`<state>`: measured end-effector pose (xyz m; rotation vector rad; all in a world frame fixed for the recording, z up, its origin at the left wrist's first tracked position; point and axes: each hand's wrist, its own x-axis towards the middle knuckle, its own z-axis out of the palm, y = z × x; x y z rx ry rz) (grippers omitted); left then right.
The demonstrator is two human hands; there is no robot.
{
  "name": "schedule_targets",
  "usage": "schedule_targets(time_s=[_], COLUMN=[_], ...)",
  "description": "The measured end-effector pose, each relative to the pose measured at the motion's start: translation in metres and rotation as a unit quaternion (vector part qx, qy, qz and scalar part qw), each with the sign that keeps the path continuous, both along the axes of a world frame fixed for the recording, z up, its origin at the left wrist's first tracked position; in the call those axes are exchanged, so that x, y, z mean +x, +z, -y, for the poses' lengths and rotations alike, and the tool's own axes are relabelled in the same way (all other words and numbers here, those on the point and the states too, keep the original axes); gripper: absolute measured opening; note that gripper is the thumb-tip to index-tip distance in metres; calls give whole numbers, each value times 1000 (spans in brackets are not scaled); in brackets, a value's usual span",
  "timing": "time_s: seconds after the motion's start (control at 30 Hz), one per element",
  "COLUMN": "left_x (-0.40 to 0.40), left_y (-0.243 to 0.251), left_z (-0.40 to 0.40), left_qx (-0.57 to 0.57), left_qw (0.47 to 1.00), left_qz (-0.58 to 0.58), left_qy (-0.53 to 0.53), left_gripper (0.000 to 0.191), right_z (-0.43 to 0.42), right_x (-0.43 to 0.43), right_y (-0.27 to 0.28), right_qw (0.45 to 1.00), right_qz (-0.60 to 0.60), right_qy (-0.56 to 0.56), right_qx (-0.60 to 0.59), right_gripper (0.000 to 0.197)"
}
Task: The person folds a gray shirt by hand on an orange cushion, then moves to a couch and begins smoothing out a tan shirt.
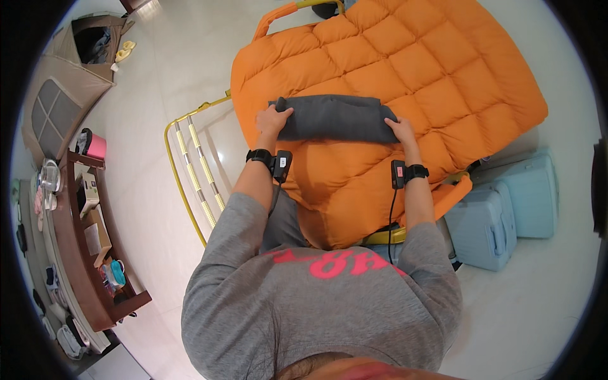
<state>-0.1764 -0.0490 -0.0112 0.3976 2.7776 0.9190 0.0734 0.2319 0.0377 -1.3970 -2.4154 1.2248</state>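
Note:
A dark grey folded cloth, its kind hard to tell, lies lengthwise across an orange quilted cushion. My left hand grips its left end, thumb on top near a small rolled edge. At the opposite end, my right hand pinches the corner between thumb and fingers. The fingers beneath the cloth are partly hidden. Each wrist wears a black strap with a small box and a cable. The cushion covers a yellow metal frame, which shows at the left with beaded bars.
Two light blue suitcases stand on the floor at the right, close to an orange armrest. On the left are a brown wooden cabinet with items on its shelves, a pink bin, a beige fabric tent and yellow slippers.

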Motion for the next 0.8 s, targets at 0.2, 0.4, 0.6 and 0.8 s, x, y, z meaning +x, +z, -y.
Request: schedule_targets(time_s=[0.2, 0.4, 0.6, 0.8], left_x=[-3, -20, -39, -36], left_y=[-1, -26, -54, -39], left_z=[0, -16, -13, -14], left_qx=[475, 433, 274, 222], left_qw=[866, 888, 948, 956], left_qz=[96, 38, 54, 43], left_qy=[124, 152, 150, 188], left_gripper=[29, 29, 31, 28], right_z=[-7, -7, -11, 63], right_x=[-1, -38, -52, -71], right_y=[-23, -28, -36, -3], right_qw=[898, 859, 968, 871], right_qz=[-402, -473, -65, -146], right_qy=[-120, -161, -123, 62], right_qx=[-133, -108, 209, 465], right_gripper=[22, 20, 23, 30])
